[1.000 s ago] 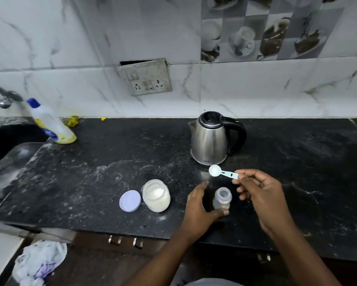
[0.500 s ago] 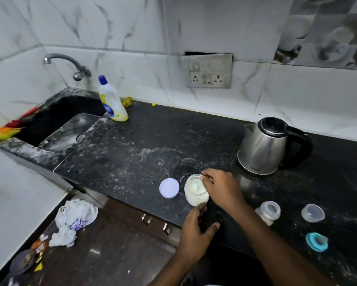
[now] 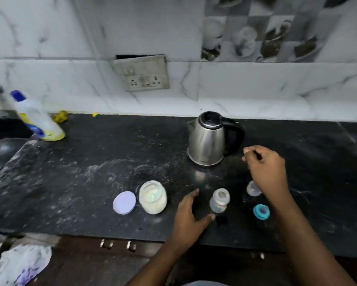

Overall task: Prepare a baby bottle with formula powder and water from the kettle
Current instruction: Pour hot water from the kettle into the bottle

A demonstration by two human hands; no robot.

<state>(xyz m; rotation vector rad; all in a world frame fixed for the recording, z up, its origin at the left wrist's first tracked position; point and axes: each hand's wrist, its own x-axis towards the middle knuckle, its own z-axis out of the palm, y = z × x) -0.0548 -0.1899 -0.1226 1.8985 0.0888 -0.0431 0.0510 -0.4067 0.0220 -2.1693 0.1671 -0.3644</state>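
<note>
From the head view, your left hand (image 3: pixel 189 215) is spread open and empty just beside the baby bottle (image 3: pixel 220 201), which stands uncapped on the counter (image 3: pixel 91 172) near the kettle (image 3: pixel 206 139). Your right hand (image 3: pixel 265 170) hovers curled (blurred; whether it pinches anything, I cannot tell).

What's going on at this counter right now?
A person is making up a baby bottle on a black counter. The open bottle stands upright; the left hand lies spread beside it, not gripping. The right hand hovers near the kettle handle, fingers loosely curled, seemingly empty. The formula jar stands open, its lid beside it. The teal ring and clear cap lie right of the bottle.
</note>
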